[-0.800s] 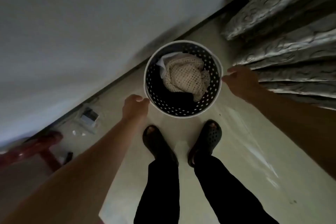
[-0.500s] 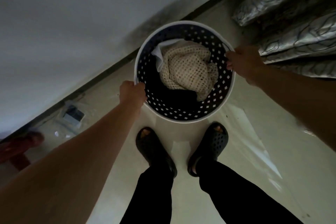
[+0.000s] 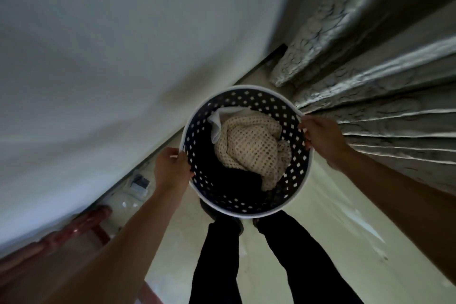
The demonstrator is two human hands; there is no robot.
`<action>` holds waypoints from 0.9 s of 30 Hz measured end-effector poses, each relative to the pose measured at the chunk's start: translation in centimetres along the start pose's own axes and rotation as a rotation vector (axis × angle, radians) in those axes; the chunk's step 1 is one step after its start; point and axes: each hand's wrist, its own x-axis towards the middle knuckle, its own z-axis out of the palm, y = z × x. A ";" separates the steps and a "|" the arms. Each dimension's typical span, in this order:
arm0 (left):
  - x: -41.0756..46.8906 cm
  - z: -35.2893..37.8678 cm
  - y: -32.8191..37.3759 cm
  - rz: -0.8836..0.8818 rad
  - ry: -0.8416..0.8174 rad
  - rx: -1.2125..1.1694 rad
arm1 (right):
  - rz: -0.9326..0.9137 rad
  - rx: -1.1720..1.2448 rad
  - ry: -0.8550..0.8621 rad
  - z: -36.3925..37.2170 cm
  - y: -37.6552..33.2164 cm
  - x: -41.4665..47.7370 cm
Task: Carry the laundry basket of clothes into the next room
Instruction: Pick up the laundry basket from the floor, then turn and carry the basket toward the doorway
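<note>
White-rimmed, round, dark plastic laundry basket (image 3: 288, 201) with diamond perforations sits at the centre of the head view, raised in front of the black-trousered legs (image 3: 217, 259) and covering the feet. The left hand (image 3: 170, 168) is closed over the rim at about 8 o'clock, fingers curled on the edge; the right hand (image 3: 320, 134) clasps the rim at about 2 o'clock, so the two holds lie nearly opposite each other. Inside, a cream open-knit garment (image 3: 254, 148) is heaped toward 1 o'clock over dark clothes (image 3: 229, 180), with a white cloth (image 3: 216, 123) at 11 o'clock.

My judgement: the step in hand is lifting and carrying off. To do it well, keep the rim level, because the load sits off-centre toward the right hand and could tip that way. Draw the basket close to the body, and turn away from the grey wall (image 3: 111, 57) at 10 o'clock and the silver patterned curtain (image 3: 382, 96) at 2 o'clock, clearing the red wooden furniture (image 3: 81, 224) at 8 o'clock.
</note>
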 end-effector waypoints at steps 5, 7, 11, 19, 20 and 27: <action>-10.3 -6.0 5.4 0.213 -0.010 0.064 | -0.068 0.055 0.017 -6.7 -5.0 -10.9; -13.3 -7.9 6.7 0.298 -0.008 0.095 | -0.120 0.058 0.060 -9.0 -6.6 -14.9; -18.5 -11.6 9.0 0.463 -0.012 0.114 | -0.200 0.025 0.164 -12.6 -8.5 -23.0; -25.6 -16.6 12.6 0.736 -0.145 0.011 | -0.211 0.197 0.396 -14.8 -6.7 -37.2; -26.3 -17.0 13.0 0.767 -0.177 0.020 | -0.202 0.236 0.436 -14.7 -6.1 -38.8; -33.1 -17.1 15.2 0.993 -0.438 0.087 | -0.175 0.515 0.664 -14.7 -0.8 -50.4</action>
